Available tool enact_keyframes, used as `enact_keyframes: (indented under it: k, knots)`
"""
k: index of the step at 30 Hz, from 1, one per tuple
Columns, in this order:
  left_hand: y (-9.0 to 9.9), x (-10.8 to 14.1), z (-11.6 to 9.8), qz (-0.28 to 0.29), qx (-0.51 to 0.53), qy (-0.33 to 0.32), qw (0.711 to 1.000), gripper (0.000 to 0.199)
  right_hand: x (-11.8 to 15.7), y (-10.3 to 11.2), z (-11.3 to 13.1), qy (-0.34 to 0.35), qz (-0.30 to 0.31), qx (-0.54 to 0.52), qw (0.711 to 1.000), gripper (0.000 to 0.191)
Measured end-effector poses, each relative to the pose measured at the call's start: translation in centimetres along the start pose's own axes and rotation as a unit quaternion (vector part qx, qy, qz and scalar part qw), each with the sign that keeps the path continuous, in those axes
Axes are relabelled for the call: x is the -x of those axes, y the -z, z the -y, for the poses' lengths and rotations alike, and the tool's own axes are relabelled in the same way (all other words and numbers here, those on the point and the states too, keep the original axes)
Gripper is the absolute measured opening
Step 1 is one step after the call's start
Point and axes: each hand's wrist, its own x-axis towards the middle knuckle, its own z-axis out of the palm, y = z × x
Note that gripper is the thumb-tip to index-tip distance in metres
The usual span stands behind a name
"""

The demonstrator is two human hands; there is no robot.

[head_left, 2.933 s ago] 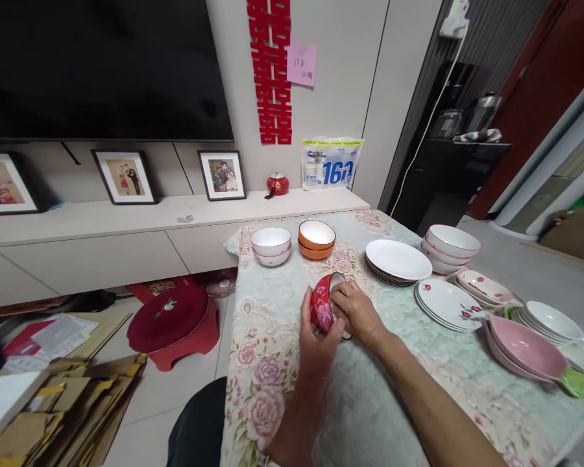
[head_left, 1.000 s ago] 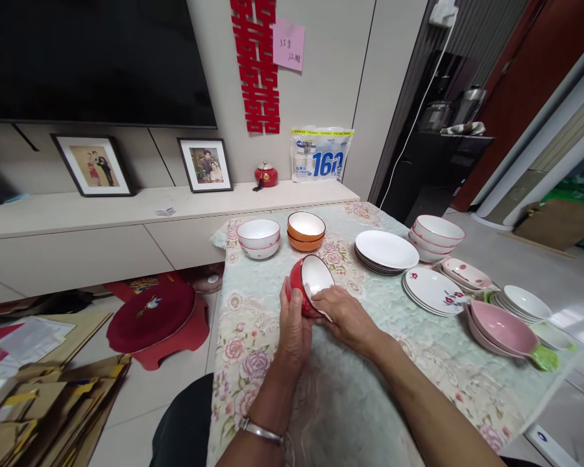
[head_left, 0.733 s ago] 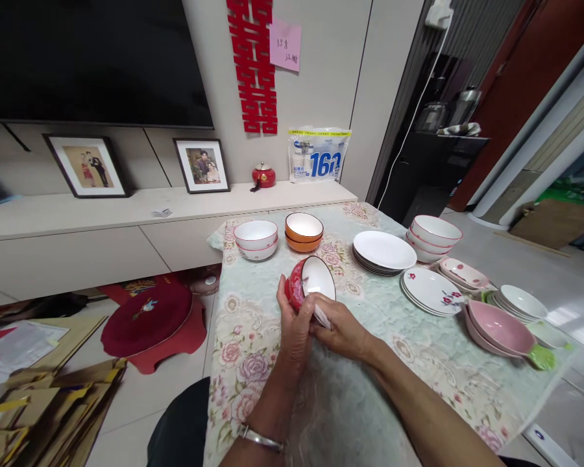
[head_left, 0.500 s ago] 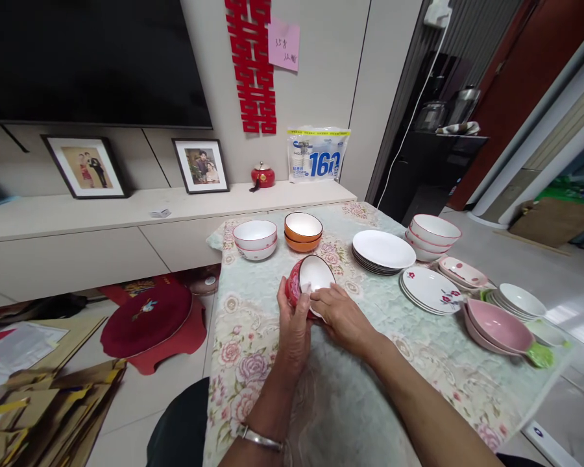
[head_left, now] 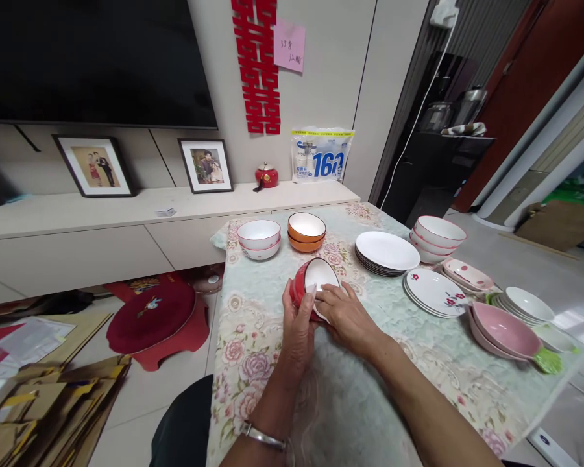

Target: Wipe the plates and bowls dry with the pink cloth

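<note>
A red bowl with a white inside (head_left: 322, 272) is tilted on its side above the flowered tablecloth (head_left: 253, 337). My left hand (head_left: 299, 324) grips its left side, the thumb over the near rim. Fingers of my right hand (head_left: 345, 314) are bent over the bowl's near right rim; something white and small shows by the fingertips, too unclear to name. Behind the bowl stand two orange bowls (head_left: 306, 245), stacked, and two white bowls with pink rims (head_left: 259, 251).
To the right are stacked white plates (head_left: 388, 250), flower-patterned plates (head_left: 435, 292), pink-rimmed bowls (head_left: 440, 232), strawberry-patterned dishes (head_left: 468, 274), small bowls (head_left: 528, 303) and pink dishes (head_left: 506, 329). A red stool (head_left: 153, 318) stands on the floor at left, near flattened cardboard (head_left: 63, 415).
The whole view has shifted slightly, so things appear a little further right. The red bowl has turned slightly in my hands, and both hands stay on it.
</note>
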Motion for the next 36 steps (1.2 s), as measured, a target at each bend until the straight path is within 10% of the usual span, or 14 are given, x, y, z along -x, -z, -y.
enact_keyframes:
  k: [8,14,24,31,36]
  knots:
    - [0.6,-0.1,0.7,0.014,-0.018,-0.054,0.998,0.084,-0.6,-0.6,1.5,-0.03,-0.083,-0.275,0.957,0.004]
    - [0.6,-0.3,0.1,-0.017,-0.003,-0.001,1.0,0.082,0.0,-0.1,0.4,0.03,0.011,-0.069,0.997,0.044]
    - [0.4,-0.1,0.4,-0.002,-0.014,-0.063,0.998,0.088,-0.6,-0.9,1.6,0.005,-0.095,-0.276,0.956,0.014]
    - [-0.1,-0.1,-0.1,-0.01,0.009,-0.015,1.0,0.078,0.0,-0.5,0.3,-0.002,-0.008,-0.011,1.0,0.028]
    - [0.0,0.1,0.6,0.008,-0.003,-0.041,0.999,0.089,-0.1,-1.3,0.3,-0.021,-0.07,-0.14,0.987,0.012]
